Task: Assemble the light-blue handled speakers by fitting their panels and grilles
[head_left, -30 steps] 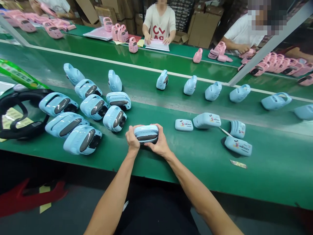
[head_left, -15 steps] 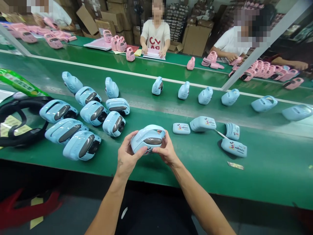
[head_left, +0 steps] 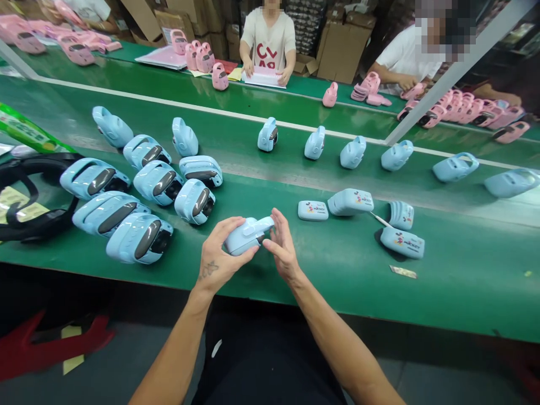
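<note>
My left hand (head_left: 219, 256) is closed around the left side of a light-blue plastic device with a looped carrying handle (head_left: 243, 236), thumb below and fingers behind. The device is held just above the green bench, turned so its side and handle face up; a dark part shows at its right end. Beside that end is my right hand (head_left: 284, 250), fingers apart, fingertips close to the handle; whether they touch it is unclear. To the right lie light-blue covers printed with a cartoon mouse, including a single cover (head_left: 313, 210), a stacked row (head_left: 351, 201) and another group (head_left: 403, 242).
Several finished-looking blue devices (head_left: 139, 239) stand grouped at left, beside a black headband-like item (head_left: 37, 197) and a green packet (head_left: 34, 132). More blue devices (head_left: 353, 152) line the strip beyond. Across the bench, people handle pink devices (head_left: 205, 57). A paper strip (head_left: 403, 272) lies at right.
The blue device has been turned, hiding most of its dark window and showing its side. My right hand has loosened from it, fingers spreading. The view has shifted slightly downward.
</note>
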`<state>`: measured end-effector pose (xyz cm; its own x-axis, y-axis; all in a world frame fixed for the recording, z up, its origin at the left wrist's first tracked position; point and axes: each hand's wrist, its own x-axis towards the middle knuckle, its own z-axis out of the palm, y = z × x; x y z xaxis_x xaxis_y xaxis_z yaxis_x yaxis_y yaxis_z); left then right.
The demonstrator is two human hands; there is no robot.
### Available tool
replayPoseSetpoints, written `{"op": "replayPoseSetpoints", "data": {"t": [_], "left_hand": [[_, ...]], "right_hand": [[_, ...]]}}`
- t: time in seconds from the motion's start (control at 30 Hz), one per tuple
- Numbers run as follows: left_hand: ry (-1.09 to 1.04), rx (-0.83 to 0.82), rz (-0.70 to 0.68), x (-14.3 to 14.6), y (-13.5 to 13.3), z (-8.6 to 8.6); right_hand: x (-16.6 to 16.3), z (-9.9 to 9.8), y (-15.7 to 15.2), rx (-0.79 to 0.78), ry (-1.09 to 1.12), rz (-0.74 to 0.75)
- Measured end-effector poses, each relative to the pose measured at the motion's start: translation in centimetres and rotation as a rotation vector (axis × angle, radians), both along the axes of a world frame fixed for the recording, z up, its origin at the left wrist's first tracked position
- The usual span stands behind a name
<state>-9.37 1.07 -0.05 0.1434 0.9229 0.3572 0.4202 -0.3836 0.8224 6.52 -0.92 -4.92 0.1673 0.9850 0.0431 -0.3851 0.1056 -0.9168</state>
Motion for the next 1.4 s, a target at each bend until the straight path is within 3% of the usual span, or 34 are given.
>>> {"op": "replayPoseSetpoints", "data": {"t": [0.23,0.4,0.5,0.67,0.8,0.9,0.97,1.03,1.17,1.3,1.4], "left_hand": [[-0.060,-0.020,-0.032,0.8,0.1,-4.2],[-0.163,-0.117,-0.035,0.6,-0.1,-4.7],[-0.204,-0.197,-0.004,0.1,0.2,-4.8],[-0.560,-0.381,-0.075,-0.3,1.4,-4.8],[-0.536,-0.440,-0.030,0.3,2.5,-4.3],[-0.396,-0.559,0.016,0.6,3.4,-4.3],[-0.237,-0.603,0.090,0.7,4.1,-4.7],[-0.067,-0.597,0.153,0.6,4.6,-5.3],[0.105,-0.571,0.119,-0.2,5.2,-6.0],[0.049,-0.452,0.099,0.1,6.2,-4.3],[-0.022,-0.360,0.176,2.2,9.0,-2.2]], "right_hand": [[-2.0,-1.3,-0.5,-0.051,0.063,-0.056],[-1.5,-1.6,-0.5,-0.047,0.069,-0.036],[-0.6,-1.6,0.0,-0.030,-0.056,-0.047],[2.4,1.4,1.1,0.060,-0.458,0.000],[5.7,5.3,0.2,0.057,-0.731,0.005],[9.2,6.8,-1.3,-0.036,-0.850,-0.123],[12.4,7.4,-2.7,-0.140,-0.818,-0.239],[16.5,7.9,-4.5,-0.204,-0.753,-0.366],[26.4,8.8,-8.7,-0.243,-0.728,-0.741],[36.0,8.0,-11.0,-0.383,-0.877,-1.142],[40.1,6.4,-11.5,-0.469,-0.864,-1.209]]}}
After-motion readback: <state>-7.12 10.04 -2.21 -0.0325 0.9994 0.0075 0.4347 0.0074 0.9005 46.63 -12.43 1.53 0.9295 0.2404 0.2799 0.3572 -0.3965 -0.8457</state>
